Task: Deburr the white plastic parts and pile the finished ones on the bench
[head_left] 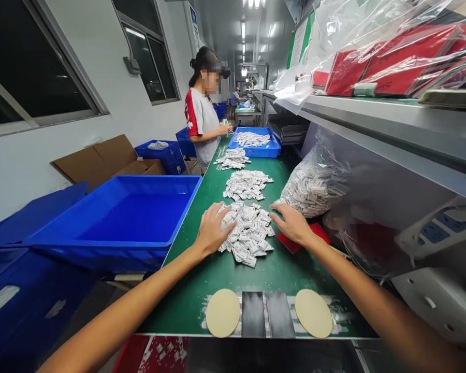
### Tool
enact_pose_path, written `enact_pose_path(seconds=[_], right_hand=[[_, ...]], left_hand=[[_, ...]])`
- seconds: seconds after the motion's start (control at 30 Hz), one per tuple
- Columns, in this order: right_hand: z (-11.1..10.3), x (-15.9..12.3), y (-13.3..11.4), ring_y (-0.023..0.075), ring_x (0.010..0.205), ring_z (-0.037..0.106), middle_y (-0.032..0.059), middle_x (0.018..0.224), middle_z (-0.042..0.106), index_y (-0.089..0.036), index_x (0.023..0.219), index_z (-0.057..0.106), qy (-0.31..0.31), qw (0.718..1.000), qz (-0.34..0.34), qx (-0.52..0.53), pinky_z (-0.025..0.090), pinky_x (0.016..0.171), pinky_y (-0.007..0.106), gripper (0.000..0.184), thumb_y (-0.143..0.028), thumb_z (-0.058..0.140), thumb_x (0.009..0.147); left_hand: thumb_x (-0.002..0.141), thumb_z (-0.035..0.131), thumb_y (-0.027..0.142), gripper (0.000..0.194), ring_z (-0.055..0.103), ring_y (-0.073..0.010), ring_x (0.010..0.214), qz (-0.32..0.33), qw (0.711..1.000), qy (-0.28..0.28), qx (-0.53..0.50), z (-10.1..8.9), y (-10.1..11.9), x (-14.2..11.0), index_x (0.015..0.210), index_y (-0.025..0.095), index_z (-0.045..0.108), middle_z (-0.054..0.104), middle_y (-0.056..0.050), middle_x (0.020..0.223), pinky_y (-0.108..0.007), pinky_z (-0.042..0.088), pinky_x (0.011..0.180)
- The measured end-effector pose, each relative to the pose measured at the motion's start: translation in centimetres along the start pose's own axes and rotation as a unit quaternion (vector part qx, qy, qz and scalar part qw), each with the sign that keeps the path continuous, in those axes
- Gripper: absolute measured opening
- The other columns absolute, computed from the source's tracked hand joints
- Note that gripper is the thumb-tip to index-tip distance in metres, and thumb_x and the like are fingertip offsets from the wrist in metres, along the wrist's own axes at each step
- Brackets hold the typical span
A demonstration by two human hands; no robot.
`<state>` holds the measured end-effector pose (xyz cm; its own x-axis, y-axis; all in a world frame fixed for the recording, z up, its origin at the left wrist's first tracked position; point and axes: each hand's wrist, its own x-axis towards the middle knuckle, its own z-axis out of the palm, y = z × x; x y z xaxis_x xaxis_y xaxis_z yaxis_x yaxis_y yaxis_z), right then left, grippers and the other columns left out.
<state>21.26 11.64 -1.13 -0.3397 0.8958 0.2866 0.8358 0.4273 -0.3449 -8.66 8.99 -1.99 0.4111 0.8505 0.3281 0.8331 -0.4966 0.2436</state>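
Observation:
A heap of small white plastic pieces [249, 234] lies on the green tabletop [194, 280] between my two hands. At the heap's left edge, my left hand [214, 228] rests with fingers spread, touching pieces. My right hand [292, 223] hovers or rests just right of the heap, its fingers apart and nothing held in them. Beneath and beside the right forearm sits a red sheet [295, 242]. Along the near table edge are two round cream pads [222, 313] with two dark rectangular strips [253, 315] between them.
More white heaps [247, 184] extend toward a blue tray [261, 151]. A clear bag of white pieces [314, 186] leans under the shelf [373, 114] at right. An open blue bin [112, 243] stands left. Another person [207, 109] stands farther along the table.

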Motion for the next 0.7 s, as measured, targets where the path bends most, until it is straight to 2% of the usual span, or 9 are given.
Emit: enact_pose_path(seconds=[0.1, 0.13, 0.2, 0.27, 0.37, 0.5, 0.57, 0.7], right_hand=[[-1.3, -5.1, -0.3, 0.0282, 0.123, 0.055, 0.012, 0.139, 0.054, -0.023, 0.135, 0.054, -0.046, 0.998, 0.005, -0.03, 0.045, 0.102, 0.052, 0.052, -0.052, 0.06, 0.092], [-1.4, -6.5, -0.5, 0.0306, 0.125, 0.053, 0.0136, 0.142, 0.052, -0.023, 0.137, 0.054, -0.059, 0.997, 0.008, -0.04, 0.044, 0.103, 0.054, 0.059, -0.054, 0.064, 0.088], [-1.0, -8.5, -0.8, 0.0332, 0.129, 0.05, 0.0153, 0.144, 0.05, -0.022, 0.138, 0.053, -0.075, 0.995, 0.015, -0.057, 0.04, 0.106, 0.057, 0.061, -0.053, 0.066, 0.087], [-0.5, -9.5, -1.0, 0.0315, 0.129, 0.05, 0.0139, 0.142, 0.052, -0.021, 0.136, 0.055, -0.078, 0.995, 0.019, -0.064, 0.038, 0.108, 0.057, 0.051, -0.045, 0.062, 0.092], [-0.1, -10.0, -0.8, 0.0276, 0.125, 0.052, 0.0107, 0.138, 0.055, -0.021, 0.13, 0.057, -0.067, 0.996, 0.018, -0.057, 0.04, 0.106, 0.054, 0.039, -0.038, 0.058, 0.095], [-0.7, -10.7, -0.4, 0.0262, 0.124, 0.052, 0.0096, 0.137, 0.055, -0.02, 0.125, 0.06, -0.026, 0.999, 0.011, -0.029, 0.043, 0.105, 0.05, 0.035, -0.03, 0.062, 0.092], [-1.2, -11.5, -0.3, 0.0264, 0.126, 0.051, 0.0098, 0.136, 0.056, -0.02, 0.125, 0.061, 0.005, 1.0, 0.011, -0.017, 0.041, 0.106, 0.049, 0.036, -0.023, 0.062, 0.088], [-1.8, -13.4, -0.3, 0.0278, 0.122, 0.055, 0.009, 0.128, 0.063, -0.024, 0.116, 0.069, 0.044, 0.999, 0.008, 0.001, 0.042, 0.107, 0.048, 0.038, -0.015, 0.06, 0.08]], left_hand=[[0.079, 0.053, 0.077, 0.083, 0.014, -0.0373, 0.152, 0.1, 0.994, -0.048, -0.007, 0.7, 3.3, -1.4, 0.152, 0.042, 0.034, 0.022, -0.006, 0.166, -0.062, 0.009, 0.12], [0.076, 0.058, 0.077, 0.084, 0.016, -0.0374, 0.151, 0.124, 0.99, -0.063, -0.008, 0.9, 4.1, -1.8, 0.15, 0.044, 0.036, 0.023, -0.005, 0.166, -0.062, 0.008, 0.12], [0.08, 0.058, 0.073, 0.078, 0.019, -0.0385, 0.151, 0.143, 0.987, -0.079, -0.01, 1.6, 5.1, -2.1, 0.149, 0.042, 0.039, 0.025, -0.007, 0.165, -0.064, 0.008, 0.119], [0.086, 0.056, 0.066, 0.07, 0.022, -0.0392, 0.15, 0.138, 0.987, -0.084, -0.011, 2.3, 5.3, -1.8, 0.149, 0.039, 0.041, 0.025, -0.011, 0.164, -0.066, 0.01, 0.117], [0.088, 0.057, 0.062, 0.066, 0.023, -0.039, 0.149, 0.127, 0.988, -0.083, -0.018, 3.0, 5.1, -1.0, 0.148, 0.037, 0.043, 0.026, -0.011, 0.164, -0.067, 0.011, 0.117], [0.086, 0.063, 0.057, 0.066, 0.021, -0.0392, 0.15, 0.115, 0.991, -0.056, -0.038, 2.5, 5.9, -1.1, 0.146, 0.036, 0.046, 0.027, -0.011, 0.163, -0.068, 0.01, 0.117], [0.089, 0.06, 0.053, 0.061, 0.024, -0.0374, 0.149, 0.104, 0.993, -0.028, -0.056, 1.7, 7.1, -1.5, 0.146, 0.034, 0.047, 0.03, -0.011, 0.162, -0.066, 0.015, 0.118], [0.098, 0.048, 0.041, 0.05, 0.039, -0.0288, 0.142, 0.074, 0.99, 0.033, -0.114, 0.5, 9.7, -1.5, 0.147, 0.028, 0.043, 0.04, -0.012, 0.155, -0.052, 0.033, 0.116]])
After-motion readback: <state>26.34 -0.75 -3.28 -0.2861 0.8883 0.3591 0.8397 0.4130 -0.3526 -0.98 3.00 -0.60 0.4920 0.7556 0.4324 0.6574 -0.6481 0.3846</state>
